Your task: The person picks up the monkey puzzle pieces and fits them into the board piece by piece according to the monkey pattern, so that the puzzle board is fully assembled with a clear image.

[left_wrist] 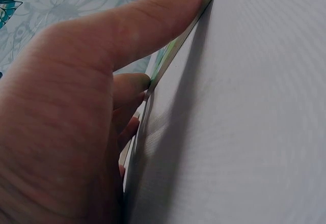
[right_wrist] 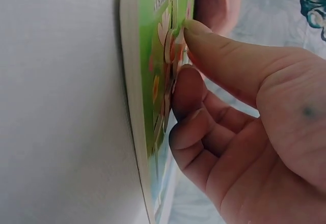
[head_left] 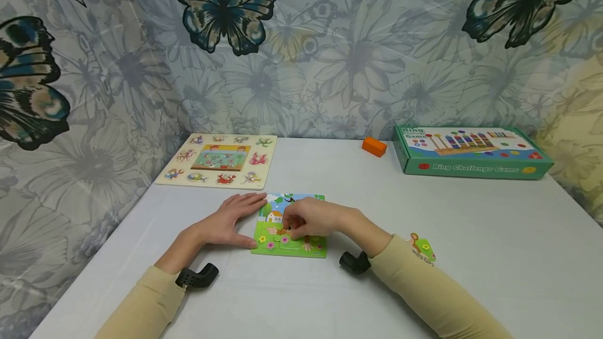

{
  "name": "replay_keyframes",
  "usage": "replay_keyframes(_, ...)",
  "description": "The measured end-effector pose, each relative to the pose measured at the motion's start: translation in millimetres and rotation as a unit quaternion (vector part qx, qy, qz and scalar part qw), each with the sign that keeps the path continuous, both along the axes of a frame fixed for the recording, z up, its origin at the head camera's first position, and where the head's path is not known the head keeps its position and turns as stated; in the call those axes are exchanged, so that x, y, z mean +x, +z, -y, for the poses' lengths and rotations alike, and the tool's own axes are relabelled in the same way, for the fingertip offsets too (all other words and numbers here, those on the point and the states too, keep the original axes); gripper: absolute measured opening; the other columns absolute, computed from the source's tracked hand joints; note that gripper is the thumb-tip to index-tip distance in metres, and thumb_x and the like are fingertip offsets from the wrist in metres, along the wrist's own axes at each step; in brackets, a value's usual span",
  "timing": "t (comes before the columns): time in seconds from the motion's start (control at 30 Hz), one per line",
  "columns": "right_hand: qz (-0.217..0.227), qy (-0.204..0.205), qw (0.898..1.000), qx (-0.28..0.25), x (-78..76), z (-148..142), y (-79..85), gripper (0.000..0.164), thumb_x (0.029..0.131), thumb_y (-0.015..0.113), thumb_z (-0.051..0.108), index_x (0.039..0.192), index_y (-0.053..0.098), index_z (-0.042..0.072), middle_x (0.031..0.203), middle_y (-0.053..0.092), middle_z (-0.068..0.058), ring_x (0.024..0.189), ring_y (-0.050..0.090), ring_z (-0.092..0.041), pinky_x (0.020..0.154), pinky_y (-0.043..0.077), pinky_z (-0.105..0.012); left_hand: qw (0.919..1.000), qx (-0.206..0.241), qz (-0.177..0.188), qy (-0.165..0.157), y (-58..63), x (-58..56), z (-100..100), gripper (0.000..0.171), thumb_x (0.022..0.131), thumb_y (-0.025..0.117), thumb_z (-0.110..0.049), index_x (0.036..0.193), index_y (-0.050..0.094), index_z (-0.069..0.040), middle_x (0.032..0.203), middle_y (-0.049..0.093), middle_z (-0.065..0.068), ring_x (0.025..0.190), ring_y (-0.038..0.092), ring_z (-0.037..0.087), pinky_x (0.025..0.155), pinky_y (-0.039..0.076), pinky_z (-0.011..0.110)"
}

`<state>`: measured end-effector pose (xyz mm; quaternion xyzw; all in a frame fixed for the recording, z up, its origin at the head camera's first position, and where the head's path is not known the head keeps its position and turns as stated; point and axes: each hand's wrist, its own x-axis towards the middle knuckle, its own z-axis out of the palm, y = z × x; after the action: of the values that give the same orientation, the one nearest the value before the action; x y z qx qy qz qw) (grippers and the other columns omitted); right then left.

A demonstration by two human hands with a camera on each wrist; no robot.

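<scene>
A small picture puzzle board (head_left: 292,251), green below with a house and blue sky above, lies flat on the table. My left hand (head_left: 231,220) rests along its left side, thumb at the lower corner and fingers stretched to the upper one. In the left wrist view the thumb (left_wrist: 147,23) presses the board's edge. Over the board's middle, my right hand (head_left: 316,217) has its fingers curled and pinches a puzzle piece (right_wrist: 171,48) between thumb and forefinger. The piece is brown and largely hidden by the fingers; its edge stands slightly above the board in the right wrist view.
A loose green and brown puzzle piece (head_left: 426,249) lies beside the right sleeve. Farther back are a cream sea-animal board (head_left: 212,181), an orange block (head_left: 374,146) and a green Ring Challenge Game box (head_left: 476,168). Butterfly-printed cloth (head_left: 306,82) hangs behind the table.
</scene>
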<state>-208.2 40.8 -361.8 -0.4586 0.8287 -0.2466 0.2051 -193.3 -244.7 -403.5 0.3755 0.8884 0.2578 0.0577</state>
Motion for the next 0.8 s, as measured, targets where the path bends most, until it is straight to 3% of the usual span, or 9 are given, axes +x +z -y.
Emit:
replay_keyframes(0.57, -0.043, -0.001, 0.999, 0.013, 11.3, 8, -0.4, 0.013, 0.091, 0.079, 0.02, 0.095, 0.067, 0.016, 0.078, 0.058, 0.009, 0.072, 0.053, -0.005, 0.068, 0.046, -0.023, 1.0, 0.003, -0.006, -0.001, -1.1, 0.2, 0, 0.098, 0.079, 0.08, -0.048, 0.155, 0.039, -0.004, 0.162, 0.031, 0.011, 0.149, 0.023, 0.036, 0.115, 0.007, 0.064)
replay_keyframes(0.8, -0.054, -0.005, 0.998, 0.029, 12.2, 6, 0.8, 0.021, 0.087, 0.083, 0.025, 0.099, 0.068, 0.018, 0.084, 0.059, 0.006, 0.08, 0.051, -0.007, 0.073, 0.045, -0.024, 1.0, 0.0, -0.007, -0.001, -2.1, -0.4, -1, 0.098, 0.08, 0.08, -0.049, 0.156, 0.038, -0.004, 0.163, 0.031, 0.011, 0.149, 0.023, 0.036, 0.115, 0.007, 0.063)
